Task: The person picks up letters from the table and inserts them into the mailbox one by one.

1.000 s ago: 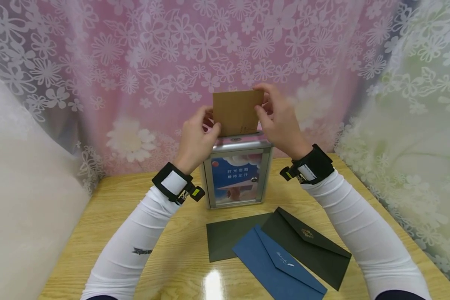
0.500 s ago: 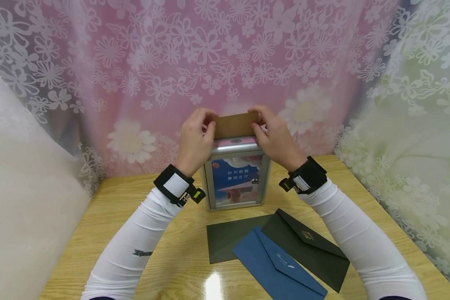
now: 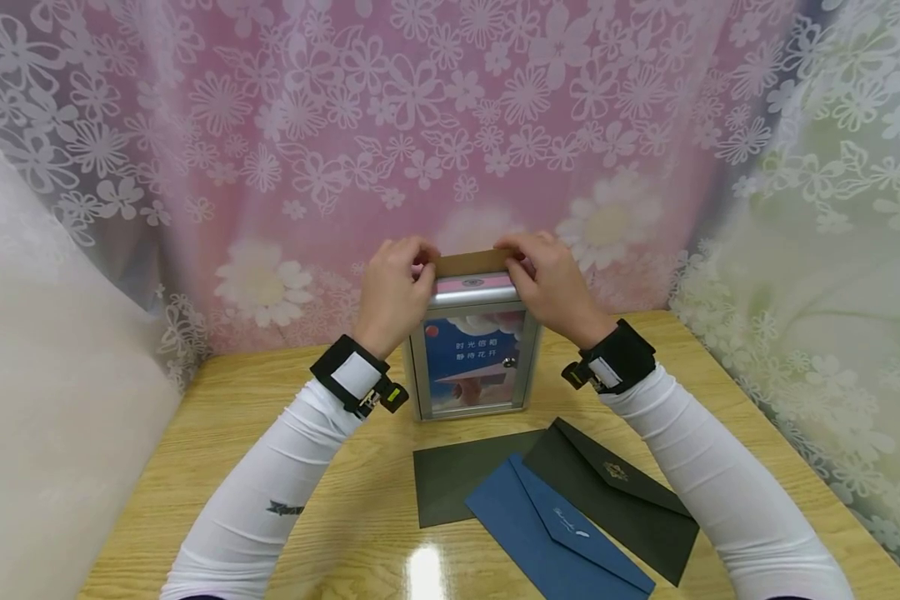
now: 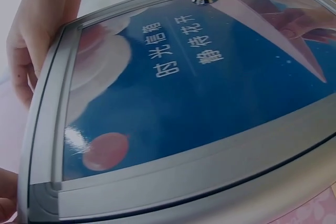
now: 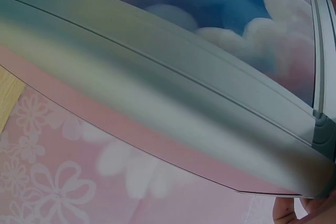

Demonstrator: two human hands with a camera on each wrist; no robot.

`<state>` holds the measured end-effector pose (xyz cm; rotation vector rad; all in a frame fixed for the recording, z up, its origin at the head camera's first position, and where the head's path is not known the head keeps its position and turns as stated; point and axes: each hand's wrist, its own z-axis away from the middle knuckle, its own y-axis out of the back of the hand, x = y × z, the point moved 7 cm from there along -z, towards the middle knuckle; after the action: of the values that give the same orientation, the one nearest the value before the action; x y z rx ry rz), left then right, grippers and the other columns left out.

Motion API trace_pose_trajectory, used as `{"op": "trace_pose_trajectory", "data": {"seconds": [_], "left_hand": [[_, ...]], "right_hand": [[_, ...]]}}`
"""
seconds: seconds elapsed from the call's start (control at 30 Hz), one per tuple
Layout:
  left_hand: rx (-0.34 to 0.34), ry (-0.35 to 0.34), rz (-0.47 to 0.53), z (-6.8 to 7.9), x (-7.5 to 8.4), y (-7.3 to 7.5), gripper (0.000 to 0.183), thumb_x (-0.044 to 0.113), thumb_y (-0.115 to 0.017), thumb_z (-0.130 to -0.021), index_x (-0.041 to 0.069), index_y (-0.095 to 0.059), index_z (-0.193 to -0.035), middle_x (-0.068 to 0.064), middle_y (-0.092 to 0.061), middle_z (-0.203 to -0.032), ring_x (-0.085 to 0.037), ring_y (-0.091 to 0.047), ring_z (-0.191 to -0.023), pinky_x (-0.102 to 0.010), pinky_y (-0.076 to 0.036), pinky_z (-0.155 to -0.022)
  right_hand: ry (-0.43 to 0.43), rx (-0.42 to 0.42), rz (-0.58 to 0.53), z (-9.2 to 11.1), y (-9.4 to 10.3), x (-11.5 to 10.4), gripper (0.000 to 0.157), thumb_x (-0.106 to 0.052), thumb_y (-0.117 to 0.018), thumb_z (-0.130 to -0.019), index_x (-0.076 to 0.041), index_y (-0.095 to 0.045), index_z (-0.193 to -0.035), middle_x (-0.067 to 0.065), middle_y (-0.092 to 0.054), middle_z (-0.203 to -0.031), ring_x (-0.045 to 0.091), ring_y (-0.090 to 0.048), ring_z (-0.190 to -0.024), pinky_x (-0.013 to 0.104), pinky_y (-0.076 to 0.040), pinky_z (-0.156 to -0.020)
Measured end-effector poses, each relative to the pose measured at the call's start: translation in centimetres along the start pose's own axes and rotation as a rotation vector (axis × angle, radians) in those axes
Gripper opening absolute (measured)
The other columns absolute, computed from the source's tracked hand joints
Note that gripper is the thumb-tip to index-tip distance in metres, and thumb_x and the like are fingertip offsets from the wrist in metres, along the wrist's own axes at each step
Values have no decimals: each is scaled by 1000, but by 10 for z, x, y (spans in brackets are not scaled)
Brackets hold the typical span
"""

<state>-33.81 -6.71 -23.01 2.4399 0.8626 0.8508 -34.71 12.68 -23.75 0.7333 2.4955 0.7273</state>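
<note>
A silver letter box [image 3: 472, 350] with a blue picture front stands at the back of the wooden table [image 3: 195, 433]. A brown envelope [image 3: 470, 263] sticks out of the slot in its top, with only a narrow strip showing. My left hand [image 3: 399, 279] pinches the envelope's left end and my right hand [image 3: 543, 271] pinches its right end. The left wrist view is filled by the box front [image 4: 189, 87] with my left hand's fingers [image 4: 23, 66] at its edge. The right wrist view shows the box's silver frame [image 5: 157, 87] close up.
Three envelopes lie on the table in front of the box: a dark green one [image 3: 457, 479], a blue one [image 3: 555, 529] and a black one [image 3: 615, 492], overlapping. Flowered curtains [image 3: 270, 150] close off the back and both sides.
Both hands have pushed the brown envelope down into the box's slot; a second ago most of it stood above the box, now only its top strip shows.
</note>
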Motion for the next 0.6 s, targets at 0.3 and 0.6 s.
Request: {"op": "trace_pose_trajectory", "data": {"seconds": [0.3, 0.6], "left_hand": [[13, -34, -63, 4, -1, -4, 10, 9, -61, -88, 8, -69, -93, -3, -68, -87, -16, -51, -82, -37, -45, -71], [11, -49, -28, 8, -4, -1, 12, 8, -58, -88, 6, -69, -93, -4, -66, -88, -17, -49, -82, -37, -44, -72]], "right_hand": [[10, 10, 12, 1, 1, 2, 21, -5, -57, -91, -5, -67, -109, 10, -67, -96, 20, -47, -84, 41, -39, -71], [-26, 7, 1, 7, 9, 5, 20, -7, -56, -92, -3, -65, -110, 11, -66, -102, 21, -50, -92, 45, -43, -80]]}}
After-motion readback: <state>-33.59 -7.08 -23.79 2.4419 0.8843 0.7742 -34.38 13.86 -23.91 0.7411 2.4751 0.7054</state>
